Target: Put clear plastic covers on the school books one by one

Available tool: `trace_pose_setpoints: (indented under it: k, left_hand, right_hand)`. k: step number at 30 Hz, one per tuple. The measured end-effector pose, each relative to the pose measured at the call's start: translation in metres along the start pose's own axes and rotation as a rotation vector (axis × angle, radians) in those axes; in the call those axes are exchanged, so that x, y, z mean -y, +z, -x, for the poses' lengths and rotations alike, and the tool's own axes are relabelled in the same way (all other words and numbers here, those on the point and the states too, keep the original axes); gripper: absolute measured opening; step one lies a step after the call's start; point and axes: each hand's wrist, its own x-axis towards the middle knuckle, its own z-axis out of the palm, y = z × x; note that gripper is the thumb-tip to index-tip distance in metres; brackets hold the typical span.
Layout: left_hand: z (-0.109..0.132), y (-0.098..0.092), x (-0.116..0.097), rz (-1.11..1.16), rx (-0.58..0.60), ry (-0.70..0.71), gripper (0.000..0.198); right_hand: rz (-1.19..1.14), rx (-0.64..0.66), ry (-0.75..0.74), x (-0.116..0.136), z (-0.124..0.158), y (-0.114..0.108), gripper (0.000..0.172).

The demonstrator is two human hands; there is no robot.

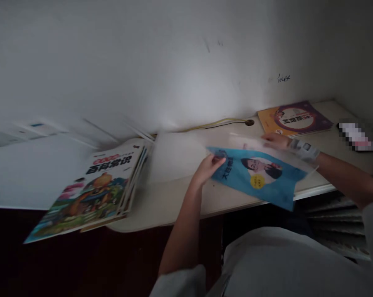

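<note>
Pinching left corner of blue book (260, 177) with left hand (208, 167). Resting right hand (276, 141) on its far edge; grip unreadable through blur. Lying on desk (174, 202), overhanging front edge. Book stack (93, 194) well left, orange book (294, 117) behind.

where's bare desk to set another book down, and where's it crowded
Bare desk shows at the front edge, between the stack of books on the left and the blue book that the left hand grips and the right hand touches. Crowded: the back right corner, with the orange book close behind the right hand.
</note>
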Motion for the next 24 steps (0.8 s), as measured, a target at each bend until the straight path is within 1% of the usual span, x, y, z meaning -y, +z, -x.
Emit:
trace_pose_setpoints:
  k: [1,2,3,4,6,7,8,9,10,11,12,13,14,15,16,17,18,19,20,22,24]
  left_hand:
    - [0.017,-0.005,0.004,0.03,-0.005,-0.046,0.044]
    - [0.032,-0.008,0.008,0.055,-0.008,-0.083,0.043]
    - [0.045,-0.01,0.011,0.073,-0.026,-0.109,0.041]
    - [0.055,-0.012,0.012,0.081,-0.073,-0.12,0.04]
    - [0.064,-0.014,0.011,0.065,-0.245,-0.087,0.042]
    - [0.064,-0.015,0.009,0.05,-0.329,-0.054,0.045]
    - [0.062,-0.017,0.006,0.04,-0.372,-0.023,0.045]
    - [0.058,-0.018,0.003,0.042,-0.365,0.002,0.043]
    - [0.053,-0.02,0.001,0.058,-0.323,0.017,0.038]
    - [0.047,-0.02,-0.001,0.088,-0.27,0.023,0.035]
    - [0.041,-0.02,-0.002,0.131,-0.225,0.017,0.034]
    - [0.036,-0.02,-0.002,0.187,-0.198,0.006,0.036]
    - [0.031,-0.019,0.0,0.25,-0.179,-0.007,0.039]
    - [0.028,-0.017,0.002,0.316,-0.155,-0.023,0.044]
    - [0.025,-0.016,0.005,0.382,-0.126,-0.04,0.048]
    - [0.023,-0.014,0.009,0.443,-0.094,-0.052,0.052]
    - [0.022,-0.013,0.012,0.496,-0.067,-0.058,0.055]
    - [0.022,-0.011,0.014,0.544,-0.047,-0.066,0.056]
    - [0.022,-0.01,0.016,0.593,-0.034,-0.083,0.056]
    - [0.023,-0.008,0.018,0.69,-0.018,-0.141,0.054]
    - [0.026,-0.005,0.016,0.774,-0.018,-0.19,0.051]
  right_hand:
    - [0.051,0.206,-0.013,0.007,-0.016,0.005,0.011]
    - [0.092,0.316,-0.031,0.013,-0.033,0.01,0.013]
    - [0.112,0.376,-0.05,0.02,-0.048,0.015,0.016]
    - [0.117,0.402,-0.063,0.027,-0.061,0.019,0.018]
    - [0.093,0.356,-0.086,0.039,-0.08,0.018,0.021]
    - [0.062,0.304,-0.095,0.045,-0.084,0.012,0.021]
    - [0.021,0.235,-0.104,0.05,-0.084,0.001,0.021]
    - [-0.012,0.175,-0.115,0.054,-0.081,-0.013,0.024]
    - [-0.097,0.06,-0.117,0.056,-0.074,-0.03,0.026]
    - [-0.134,0.002,-0.126,0.056,-0.063,-0.047,0.034]
    - [-0.163,-0.059,-0.123,0.053,-0.049,-0.063,0.043]
    - [-0.229,-0.159,-0.097,0.049,-0.032,-0.075,0.049]
    - [-0.285,-0.225,-0.065,0.042,-0.013,-0.083,0.058]
    - [-0.335,-0.197,-0.046,0.033,0.007,-0.085,0.067]
    - [-0.385,-0.129,-0.034,0.023,0.026,-0.082,0.071]
    - [-0.419,-0.099,-0.038,0.012,0.044,-0.074,0.073]
    - [-0.418,-0.047,-0.013,0.001,0.059,-0.064,0.074]
    - [-0.401,-0.032,0.012,-0.008,0.07,-0.053,0.077]
    - [-0.364,-0.016,0.032,-0.017,0.078,-0.043,0.074]
    - [-0.284,-0.055,0.072,-0.027,0.082,-0.029,0.062]
    - [-0.217,-0.05,0.103,-0.031,0.078,-0.025,0.049]
